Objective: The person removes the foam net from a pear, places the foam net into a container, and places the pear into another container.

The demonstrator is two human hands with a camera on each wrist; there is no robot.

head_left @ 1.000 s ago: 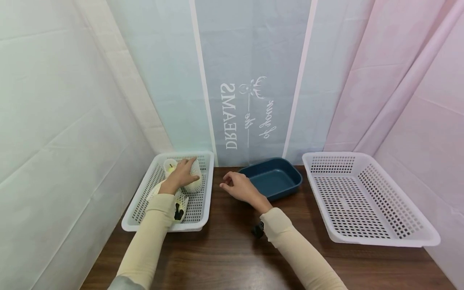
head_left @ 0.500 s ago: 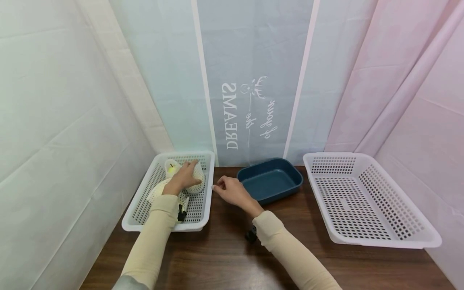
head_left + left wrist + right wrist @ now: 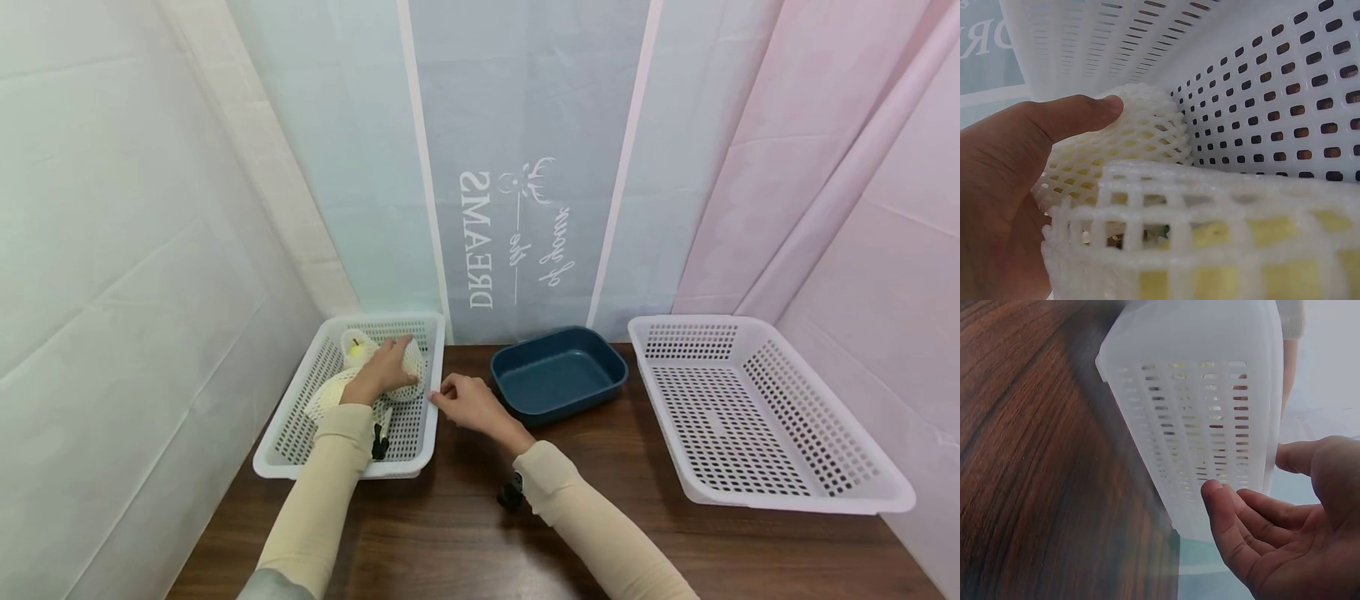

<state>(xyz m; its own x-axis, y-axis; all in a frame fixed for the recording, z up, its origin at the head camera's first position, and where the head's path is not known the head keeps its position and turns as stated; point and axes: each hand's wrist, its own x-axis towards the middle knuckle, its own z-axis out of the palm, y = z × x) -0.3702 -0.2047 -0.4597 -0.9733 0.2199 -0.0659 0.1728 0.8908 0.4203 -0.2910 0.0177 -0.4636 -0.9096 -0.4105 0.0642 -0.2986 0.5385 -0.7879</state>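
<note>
In the head view, my left hand [image 3: 382, 369] reaches into the left white basket [image 3: 429, 433] and grips a fruit in a white foam net [image 3: 412, 358]. The left wrist view has the thumb [image 3: 1085, 115] lying across that net [image 3: 1141, 131], yellow showing through its holes; the other fingers are mostly hidden. Another netted yellow fruit [image 3: 1229, 250] is close to the camera. A netted yellow-green fruit with a stem [image 3: 356, 346] lies behind the hand. My right hand [image 3: 474, 406] is at the basket's right rim, its thumb [image 3: 1297, 456] touching the rim and its fingers loosely bent below.
A dark blue tray [image 3: 558, 375] stands mid-table, beyond the right hand. At the right is a second white basket [image 3: 675, 450]. A black item [image 3: 381, 442] lies in the left basket's near part. Curtains hang behind the brown table [image 3: 450, 533].
My right hand has moved left from beside the blue tray to the left basket's rim. My left hand and the netted fruit under it have shifted slightly to the right.
</note>
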